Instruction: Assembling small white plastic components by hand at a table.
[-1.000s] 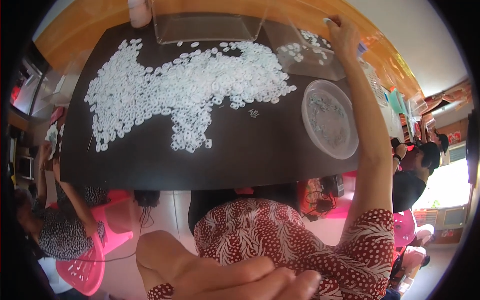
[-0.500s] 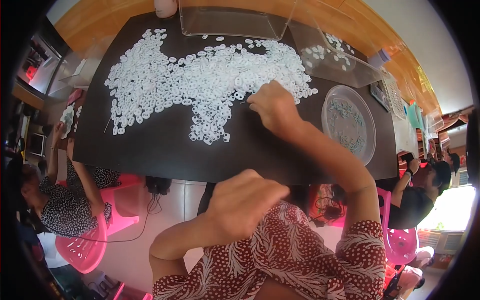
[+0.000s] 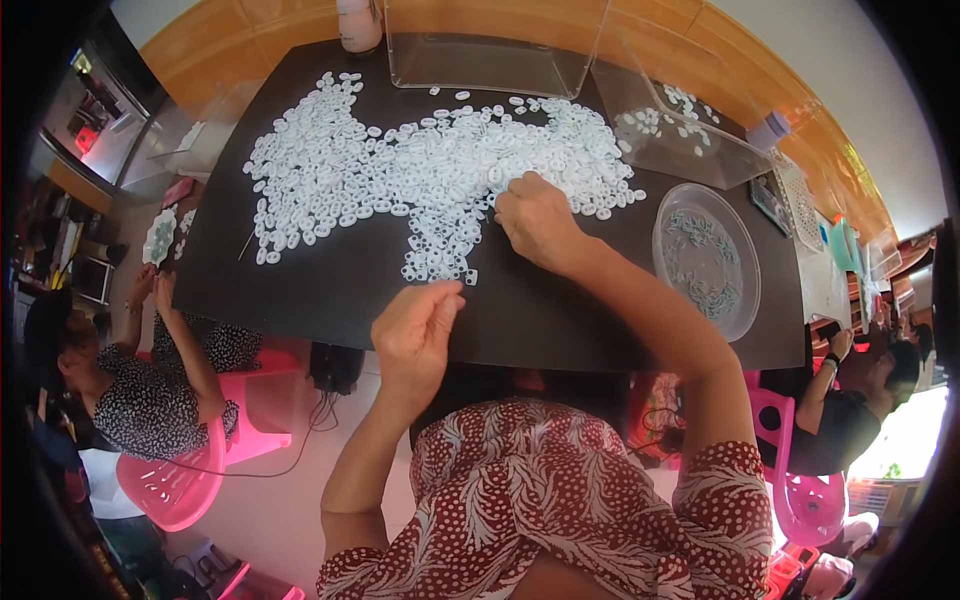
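A wide heap of small white oval pieces with holes (image 3: 330, 170) spreads over the dark table. Smaller square white pieces (image 3: 437, 245) run from it toward me in a narrow strip. My right hand (image 3: 540, 222) is closed in a pinch at the heap's near edge, right of that strip; its fingertips hide whatever they hold. Just below the strip's near end, my left hand (image 3: 415, 325) has thumb and fingers pressed together, close to the last square pieces. What it holds, if anything, is too small to make out.
A round clear tray (image 3: 745, 300) with small greenish pieces lies at the right. Clear plastic boxes (image 3: 490, 80) stand at the back, and a pink-white bottle (image 3: 358, 28) at the back left. A thin stick (image 3: 246, 246) lies left of the heap. People sit at both sides.
My left hand has gone from over my lap up and left to the strip's near end. My right hand stays at the heap's edge. The whole view has shifted slightly.
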